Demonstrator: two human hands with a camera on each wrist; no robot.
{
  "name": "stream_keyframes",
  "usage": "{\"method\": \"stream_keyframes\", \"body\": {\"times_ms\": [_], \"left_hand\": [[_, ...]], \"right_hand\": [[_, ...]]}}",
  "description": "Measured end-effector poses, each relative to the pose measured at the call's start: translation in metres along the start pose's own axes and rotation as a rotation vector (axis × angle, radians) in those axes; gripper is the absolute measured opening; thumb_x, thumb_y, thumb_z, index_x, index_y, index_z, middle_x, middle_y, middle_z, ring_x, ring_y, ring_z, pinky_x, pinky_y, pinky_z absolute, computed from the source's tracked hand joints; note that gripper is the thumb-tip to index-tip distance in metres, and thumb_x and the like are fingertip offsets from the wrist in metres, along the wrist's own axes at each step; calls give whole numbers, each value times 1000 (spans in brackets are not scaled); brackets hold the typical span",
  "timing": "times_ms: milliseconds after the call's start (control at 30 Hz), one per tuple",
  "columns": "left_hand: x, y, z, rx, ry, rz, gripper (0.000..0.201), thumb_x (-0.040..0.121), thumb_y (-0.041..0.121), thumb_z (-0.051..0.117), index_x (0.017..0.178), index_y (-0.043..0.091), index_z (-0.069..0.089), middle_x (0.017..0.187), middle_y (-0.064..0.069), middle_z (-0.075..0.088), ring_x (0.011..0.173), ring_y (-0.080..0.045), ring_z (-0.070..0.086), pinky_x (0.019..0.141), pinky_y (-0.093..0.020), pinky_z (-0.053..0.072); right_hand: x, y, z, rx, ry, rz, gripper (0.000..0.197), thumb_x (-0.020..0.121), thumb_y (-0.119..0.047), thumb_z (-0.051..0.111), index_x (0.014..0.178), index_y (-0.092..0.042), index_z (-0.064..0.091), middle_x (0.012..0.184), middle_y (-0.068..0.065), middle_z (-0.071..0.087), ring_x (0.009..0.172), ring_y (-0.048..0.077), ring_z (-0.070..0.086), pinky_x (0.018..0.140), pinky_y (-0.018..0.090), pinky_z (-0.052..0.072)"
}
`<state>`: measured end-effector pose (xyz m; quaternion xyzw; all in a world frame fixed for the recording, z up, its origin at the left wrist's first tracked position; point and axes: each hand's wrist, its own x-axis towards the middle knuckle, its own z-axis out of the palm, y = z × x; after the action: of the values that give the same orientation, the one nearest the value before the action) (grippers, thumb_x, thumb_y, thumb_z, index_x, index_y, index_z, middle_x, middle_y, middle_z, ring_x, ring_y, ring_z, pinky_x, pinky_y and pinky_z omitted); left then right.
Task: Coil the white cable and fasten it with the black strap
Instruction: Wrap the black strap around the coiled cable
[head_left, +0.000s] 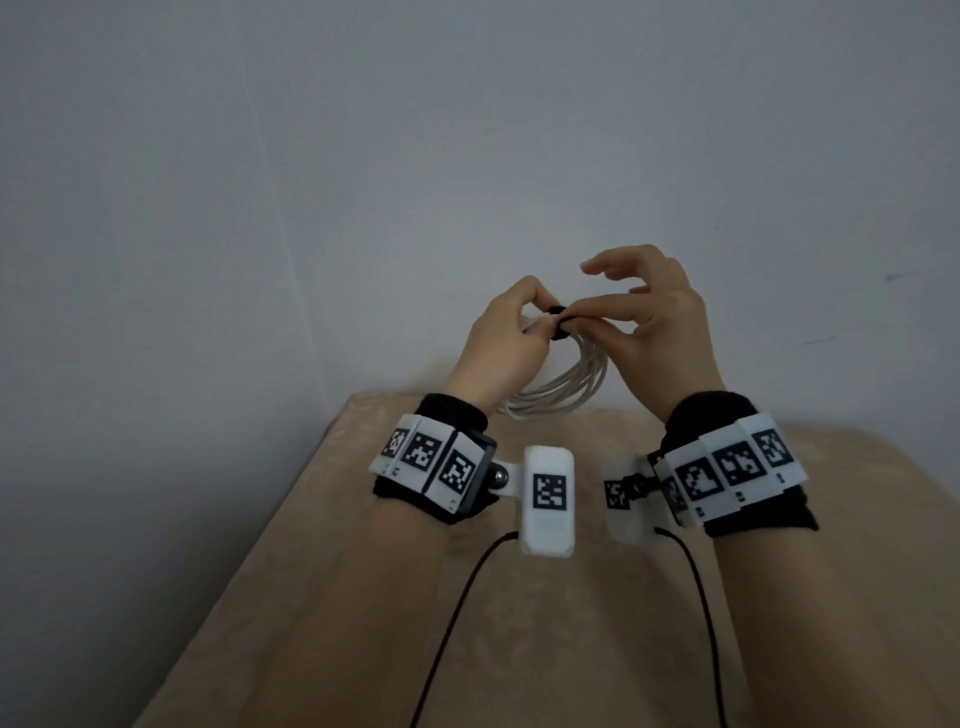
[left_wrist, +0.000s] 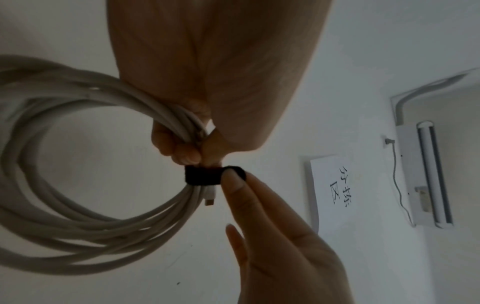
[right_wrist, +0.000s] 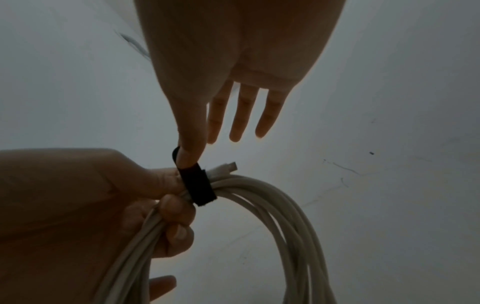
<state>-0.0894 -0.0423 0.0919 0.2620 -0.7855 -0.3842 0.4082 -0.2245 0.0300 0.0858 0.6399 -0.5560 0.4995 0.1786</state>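
Your left hand (head_left: 501, 340) and right hand (head_left: 654, 317) meet in the air above the far edge of the surface (head_left: 571, 623), in front of the wall (head_left: 467, 130). The coil (head_left: 558, 387) hangs below and between them. The strap (left_wrist: 205, 175) sits around the coil, just right of your left fingers (left_wrist: 185, 153), with your right fingers (left_wrist: 240, 186) on its right end. A plug (right_wrist: 228, 166) sticks out beside the strap.
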Motion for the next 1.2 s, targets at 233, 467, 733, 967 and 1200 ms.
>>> {"method": "stream_keyframes", "body": {"times_ms": [233,467,733,967,1200], "left_hand": [[0,1,1,31,-38,80,12,95,9,46,94,14,57,54,11,50,50,-3,42,58,-24,35],[-1,1,2,97,-56,143,14,99,16,41,91,19,53,64,6,51,67,-13,49,70,-32,41],[-4,-1,-5,182,-105,153,6,98,24,46,95,23,50,73,2,59,77,-19,56,76,-34,43],[-6,15,-4,283,-155,298,5,96,14,49,94,18,51,66,10,58,68,-11,55,83,-38,38],[-4,12,-5,264,-126,318,8,95,14,51,91,19,46,66,14,52,67,-2,50,82,-35,35]], "right_hand": [[1,-3,-1,206,54,151,11,79,-12,74,86,-20,75,108,-2,62,90,11,62,80,14,47],[6,-8,-3,277,70,337,13,78,-12,75,89,-20,73,95,-3,64,79,-10,60,73,10,50],[2,-3,-3,453,-43,553,10,79,-17,75,87,-16,69,90,3,73,87,11,69,80,25,53],[-4,2,-14,841,-215,711,12,80,-19,67,74,-11,72,78,6,69,76,17,64,76,29,47],[0,2,0,910,-208,728,46,79,-37,65,102,3,62,96,17,60,78,17,57,75,32,43]]}}
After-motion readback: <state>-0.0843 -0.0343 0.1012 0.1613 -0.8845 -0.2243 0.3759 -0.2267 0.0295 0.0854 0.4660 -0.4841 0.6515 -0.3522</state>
